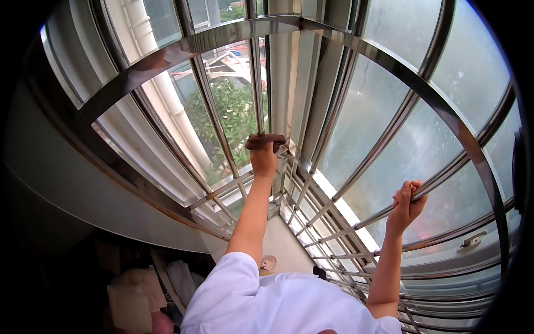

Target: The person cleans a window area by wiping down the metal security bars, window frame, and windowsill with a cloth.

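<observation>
My left hand [263,162] is stretched forward and closed on a dark brown cloth [259,142]. The cloth lies bunched at an upright metal bar [257,89], near the corner of the window grille; the hand hides part of where they meet. On the right, my right hand [408,207] is wrapped around a slanting metal bar [445,177] in front of the frosted window pane [367,161]. Its thumb and fingers close around the bar.
A curved flat metal rail [222,34] crosses the upright bars. A window handle [471,240] is at the right. Below lie the pale floor [283,239] and a foot [268,264]. Folded fabrics [133,286] fill a dark space at lower left. Green plants [222,114] show outside.
</observation>
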The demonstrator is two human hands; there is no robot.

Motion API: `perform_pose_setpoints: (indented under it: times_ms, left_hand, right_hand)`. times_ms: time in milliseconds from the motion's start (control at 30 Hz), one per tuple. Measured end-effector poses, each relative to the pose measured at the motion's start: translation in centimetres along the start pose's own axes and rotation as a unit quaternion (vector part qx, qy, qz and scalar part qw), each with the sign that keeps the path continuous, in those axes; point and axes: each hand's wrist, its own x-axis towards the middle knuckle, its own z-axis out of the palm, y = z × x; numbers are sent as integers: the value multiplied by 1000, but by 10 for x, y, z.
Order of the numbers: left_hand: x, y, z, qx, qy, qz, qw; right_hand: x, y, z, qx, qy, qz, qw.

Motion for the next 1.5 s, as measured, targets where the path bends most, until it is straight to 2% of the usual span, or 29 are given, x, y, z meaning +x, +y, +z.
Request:
perform_pose_setpoints:
  times_ms: [67, 100, 167, 200, 300, 333, 400, 433, 467, 600, 667, 700, 767, 800, 867, 967, 1033, 1067, 1100, 1167, 1233, 1300, 1333, 1367, 1400, 1433, 1500]
  left_hand:
    - [-20, -3, 4, 53, -64, -37, 996]
    - [-28, -5, 2, 55, -57, -35, 996]
    - [-32, 0, -11, 50, -106, 8, 993]
    - [-37, 4, -18, 53, -102, 11, 993]
    - [-42, 18, -40, -47, -48, -130, 989]
    - [-43, 21, -56, -61, 24, -121, 991]
    - [-14, 49, -116, -59, 180, 3, 982]
    - [1, 52, -139, -73, 155, -6, 985]
    - [21, 54, -154, 2, 205, 24, 979]
    - [124, 69, -211, 18, 259, 70, 963]
    - [166, 70, -214, -31, 230, 67, 970]
    - [176, 69, -205, 3, 255, 57, 965]
    - [176, 60, -196, 90, 318, 112, 937]
    - [175, 53, -193, 91, 315, 109, 939]
    - [169, 48, -194, 43, 294, 139, 945]
    - [137, 29, -178, 51, 210, 85, 973]
    - [102, 11, -157, 55, 183, 83, 978]
    - [81, 2, -144, 44, 173, 74, 981]
    - [59, -15, -125, 59, 153, 70, 984]
    - [27, -22, -116, 30, 106, 74, 991]
    - [-1, -28, -102, 69, 63, 9, 996]
    - [-35, -43, -84, 81, -10, -29, 996]
    - [-55, -48, -78, 77, -56, -60, 994]
    - [-70, -48, -82, 15, -63, -49, 997]
    - [-71, -48, -94, 16, -57, 1, 998]
    - [-74, -47, -98, -52, -55, -31, 997]
    - [-79, -47, -107, -112, 28, -107, 988]
  right_hand:
    - [-3, 0, -2, 10, 1, 2, 1000]
    - [-2, 4, -4, 14, -3, 3, 1000]
    - [1, 4, -5, 25, -4, -3, 1000]
    - [0, 1, -4, 26, -3, 10, 1000]
    - [-1, 1, -6, 27, -14, 22, 999]
    - [0, 3, -7, 16, -17, 23, 999]
    - [1, 5, -7, 23, -15, 14, 1000]
    - [0, 5, -8, 19, -19, 15, 1000]
    - [0, 5, -9, 21, -25, 18, 999]
    - [0, 3, -6, 30, -21, 15, 999]
    - [0, 4, -6, 23, -18, 11, 1000]
    - [0, 5, -6, 23, -24, 12, 999]
    - [0, 5, -6, 22, -17, 8, 1000]
    - [0, 3, -7, 13, -19, 14, 1000]
    - [1, 5, -5, 14, -18, 16, 1000]
    - [-3, 4, -12, 23, -43, 45, 998]
    - [-2, 4, -4, -46, 6, -53, 998]
    - [-10, -6, -5, -158, 51, -59, 984]
    - [-14, -17, -2, -304, 115, -151, 934]
    - [-27, -18, -10, -274, 139, -295, 905]
    - [-49, -22, 3, -155, 32, -342, 926]
    - [-68, -33, 38, -101, -120, -285, 946]
    - [-70, -32, 56, -114, -189, -267, 938]
    - [-69, -32, 76, -117, -244, -246, 931]
    - [-68, -27, 94, -109, -266, -208, 935]
    - [-63, -20, 109, -114, -273, -212, 931]
    - [-60, -7, 133, -94, -273, -114, 951]
